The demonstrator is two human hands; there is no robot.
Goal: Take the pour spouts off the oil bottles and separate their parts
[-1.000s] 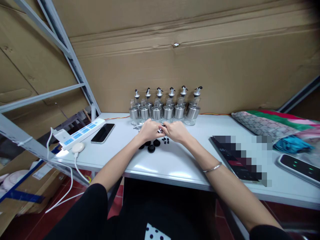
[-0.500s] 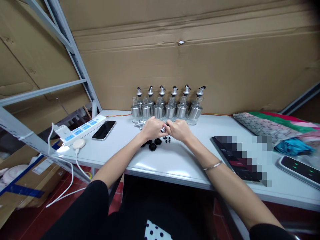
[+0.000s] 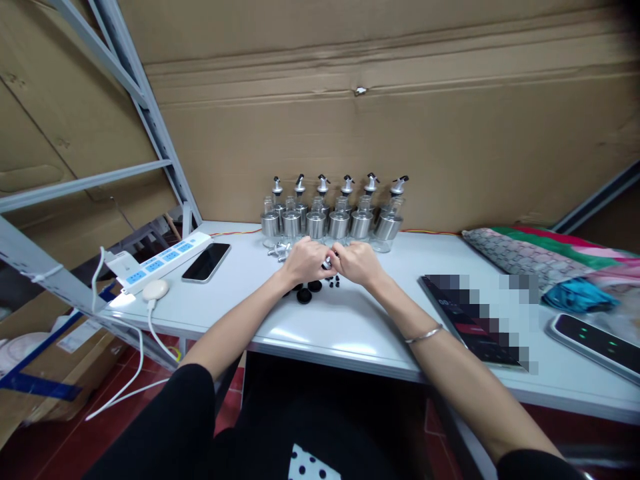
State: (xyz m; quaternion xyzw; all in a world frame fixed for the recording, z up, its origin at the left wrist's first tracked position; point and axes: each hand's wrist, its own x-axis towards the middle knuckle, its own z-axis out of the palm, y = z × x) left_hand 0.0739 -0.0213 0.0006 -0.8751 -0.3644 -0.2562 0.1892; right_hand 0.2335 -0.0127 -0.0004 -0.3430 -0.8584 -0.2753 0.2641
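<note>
My left hand [image 3: 307, 261] and my right hand [image 3: 356, 262] meet over the middle of the white table [image 3: 325, 328]. Between their closed fingers shows a small silver and black metal piece [image 3: 327, 263], mostly hidden; both hands grip it. Silver spout parts [image 3: 281, 251] lie just left of my left hand. Under the hands are round black caps [image 3: 304, 295] and several tiny black pieces [image 3: 334, 283]. Behind stands a front row of open glass bottles with steel sleeves [image 3: 315, 225], and a back row topped with silver pour spouts [image 3: 347, 185].
A phone [image 3: 207, 262], a power strip [image 3: 167, 261] and a white round charger [image 3: 155, 289] lie at the left. On the right are a partly pixelated tablet [image 3: 470, 320], colourful fabric packages [image 3: 575, 267] and a device with green lights [image 3: 597, 340]. Cardboard [image 3: 400, 133] rises behind.
The view has shifted slightly. Both hands remain together around the small piece, with only a slight change in finger pose.
</note>
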